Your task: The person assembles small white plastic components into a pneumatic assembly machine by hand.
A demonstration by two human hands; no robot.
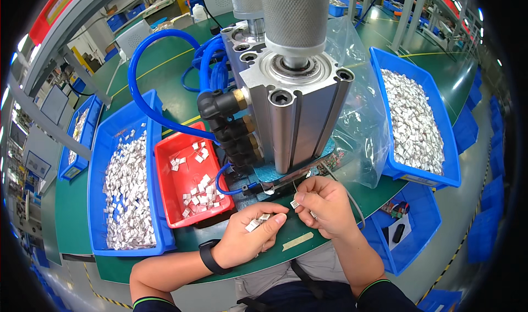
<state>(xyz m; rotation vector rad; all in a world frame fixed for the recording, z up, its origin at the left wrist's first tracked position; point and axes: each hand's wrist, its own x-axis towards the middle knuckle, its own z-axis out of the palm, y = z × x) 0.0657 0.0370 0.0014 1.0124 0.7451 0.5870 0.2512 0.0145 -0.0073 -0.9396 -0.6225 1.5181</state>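
1. Where the green table [165,86] meets the person's lap, both hands work close together, almost touching, just in front of the base of a pneumatic press [297,114].
2. Left hand [250,240]: palm up, fingers loosely curled around a small cluster of tiny metal pieces [256,222]; a black wristband [212,257] sits on that wrist.
3. Right hand [324,205]: fingers pinched shut on a single small metal piece [294,203], held at its fingertips toward the left hand.
4. Press: grey ribbed block, knurled cylinder on top, blue air hoses [148,86] and black fittings on its left side; it stands on a blue pad.
5. Red tray [165,174], just left of the hands, holds a scatter of the same small pieces.
6. Large blue bin [99,202] further left, heaped with them; another blue bin [445,147] on the right, also full.
7. Clear plastic bag [368,119] sits between the press and the right bin.
8. Strip of tape [297,241] lies on the table edge below the hands.
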